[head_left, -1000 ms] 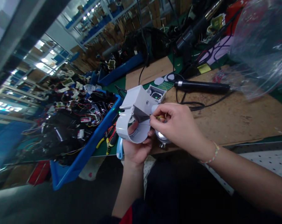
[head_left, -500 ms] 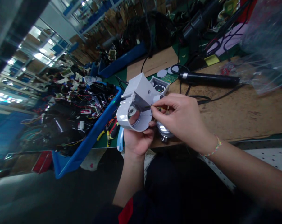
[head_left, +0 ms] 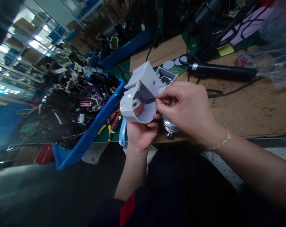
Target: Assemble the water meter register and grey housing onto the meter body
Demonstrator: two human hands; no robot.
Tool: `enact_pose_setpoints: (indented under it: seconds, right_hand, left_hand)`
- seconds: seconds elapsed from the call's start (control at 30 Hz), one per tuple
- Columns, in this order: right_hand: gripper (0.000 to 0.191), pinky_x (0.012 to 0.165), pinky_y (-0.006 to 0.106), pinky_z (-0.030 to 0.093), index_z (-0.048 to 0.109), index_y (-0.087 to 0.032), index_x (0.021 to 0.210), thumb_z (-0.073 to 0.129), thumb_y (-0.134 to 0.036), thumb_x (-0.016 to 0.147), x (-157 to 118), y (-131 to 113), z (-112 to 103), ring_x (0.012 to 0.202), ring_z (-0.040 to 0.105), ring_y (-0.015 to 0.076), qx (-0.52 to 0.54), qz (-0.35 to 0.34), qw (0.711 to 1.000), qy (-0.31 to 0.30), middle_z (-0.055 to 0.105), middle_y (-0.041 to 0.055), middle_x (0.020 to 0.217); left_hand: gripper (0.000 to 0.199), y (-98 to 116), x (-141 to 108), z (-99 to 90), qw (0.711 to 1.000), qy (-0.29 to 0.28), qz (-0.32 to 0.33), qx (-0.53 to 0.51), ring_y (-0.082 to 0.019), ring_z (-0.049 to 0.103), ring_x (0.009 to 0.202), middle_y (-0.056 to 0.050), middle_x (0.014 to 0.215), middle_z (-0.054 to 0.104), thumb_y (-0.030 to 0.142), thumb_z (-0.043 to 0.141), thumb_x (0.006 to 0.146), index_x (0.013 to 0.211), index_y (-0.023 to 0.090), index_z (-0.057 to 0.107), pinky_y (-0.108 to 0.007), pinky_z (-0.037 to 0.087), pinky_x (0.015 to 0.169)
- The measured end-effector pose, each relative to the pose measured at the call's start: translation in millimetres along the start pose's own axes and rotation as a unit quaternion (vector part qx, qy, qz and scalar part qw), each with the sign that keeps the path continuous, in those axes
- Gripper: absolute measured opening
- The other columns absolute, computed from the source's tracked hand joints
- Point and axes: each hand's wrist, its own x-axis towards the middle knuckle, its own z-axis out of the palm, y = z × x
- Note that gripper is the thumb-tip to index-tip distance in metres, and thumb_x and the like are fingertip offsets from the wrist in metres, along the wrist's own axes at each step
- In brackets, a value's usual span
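My left hand (head_left: pixel 143 134) is wrapped under a light grey plastic housing (head_left: pixel 145 77) and holds it above the front of the bench. The housing's round end faces me, with a shiny curved part (head_left: pixel 138 108) inside. My right hand (head_left: pixel 184 107) pinches thin wires (head_left: pixel 166 100) at the housing's right side, thumb and forefinger together. Just below that hand, a round silvery part (head_left: pixel 170 125) is partly hidden. Behind the housing stands a small grey open box (head_left: pixel 166 77) with a dark inside.
A blue bin (head_left: pixel 91 134) heaped with black parts and wires stands at left. Pliers (head_left: pixel 110 127) and a light blue tool (head_left: pixel 122 132) lie beside it. A black cylindrical tool (head_left: pixel 223 72) with a cable rests on the brown board (head_left: pixel 249 110), near a clear plastic bag (head_left: pixel 281 56).
The housing and both hands appear slightly higher and farther right in the view, as the bench has also shifted with the camera. The grip of each hand looks the same.
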Motion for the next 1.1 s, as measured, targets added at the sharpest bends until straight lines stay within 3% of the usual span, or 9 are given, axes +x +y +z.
enact_pose_setpoints:
  seconds: [0.27,1.1]
  right_hand:
    - [0.011,0.068,0.034,0.04,0.075,-0.022,0.082,0.068,-0.024,0.09,0.5,-1.1,-2.5,0.078,0.062,0.0205,-0.03,0.001,0.999,-0.022,0.069,0.0036,0.084]
    - [0.009,0.068,0.035,0.041,0.077,-0.02,0.084,0.07,-0.023,0.089,-0.3,0.3,-1.1,0.078,0.063,0.0203,-0.035,-0.011,0.999,0.001,0.07,0.0031,0.084]
  left_hand:
    - [0.037,1.3,1.3,-1.2,1.0,-0.003,-0.015,-0.014,-0.007,0.059,0.065,-0.01,0.098,0.068,0.036,0.036,0.104,0.113,0.015,0.065,-0.005,0.043,0.043]
    - [0.041,0.5,-0.4,0.3,1.0,-0.005,-0.023,-0.013,-0.008,0.059,0.066,-0.009,0.099,0.068,0.038,0.031,0.105,0.118,0.015,0.063,-0.006,0.043,0.044]
